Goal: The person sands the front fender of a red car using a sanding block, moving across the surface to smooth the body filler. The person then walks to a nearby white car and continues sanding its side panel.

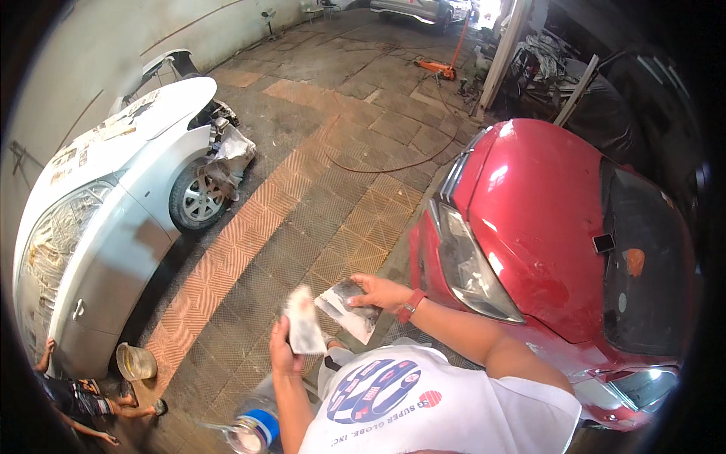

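Observation:
In front of my white shirt, my left hand is closed on the edge of a whitish rectangular pad with grey smudges, held upright. My right hand, with a red band at its wrist, pinches a flat sheet that looks like worn sandpaper, dark grey with pale patches. The two pieces are close together, and I cannot tell if they touch. Below my left forearm stands a tub with a blue rim and pale contents. Nearest to my right arm is the headlight of the red car.
At the left stands a white car, its front end stripped. A person crouches by it near a bucket. A red hose curls across the tiled floor, and an orange floor jack sits farther back.

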Tool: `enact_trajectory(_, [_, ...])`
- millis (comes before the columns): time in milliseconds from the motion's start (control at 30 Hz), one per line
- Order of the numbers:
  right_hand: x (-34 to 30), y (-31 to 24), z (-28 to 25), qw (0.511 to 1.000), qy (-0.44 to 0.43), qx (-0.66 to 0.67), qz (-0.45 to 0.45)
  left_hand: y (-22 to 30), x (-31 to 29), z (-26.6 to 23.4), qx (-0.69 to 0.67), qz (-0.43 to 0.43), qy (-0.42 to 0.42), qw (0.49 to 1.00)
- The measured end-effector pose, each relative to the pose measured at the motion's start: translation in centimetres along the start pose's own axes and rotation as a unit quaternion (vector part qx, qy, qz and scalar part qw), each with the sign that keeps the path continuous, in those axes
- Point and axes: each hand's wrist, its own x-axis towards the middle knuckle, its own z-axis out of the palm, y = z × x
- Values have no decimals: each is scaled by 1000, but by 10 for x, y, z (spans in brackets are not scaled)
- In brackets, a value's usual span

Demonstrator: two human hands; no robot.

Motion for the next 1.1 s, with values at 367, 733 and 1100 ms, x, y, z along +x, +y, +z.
enact_trajectory(367, [188,-93,150,773,1,-558,-301,160,192,-36,55,179,88,978])
enact_trajectory(733, [392,-177,132,967,-109,-207,-98,245,307,-48,30,222,226,948])
enact_trajectory(1100, [603,-261,16,955,-206,-214,-1,308,435,-5,-10,273,312,910])
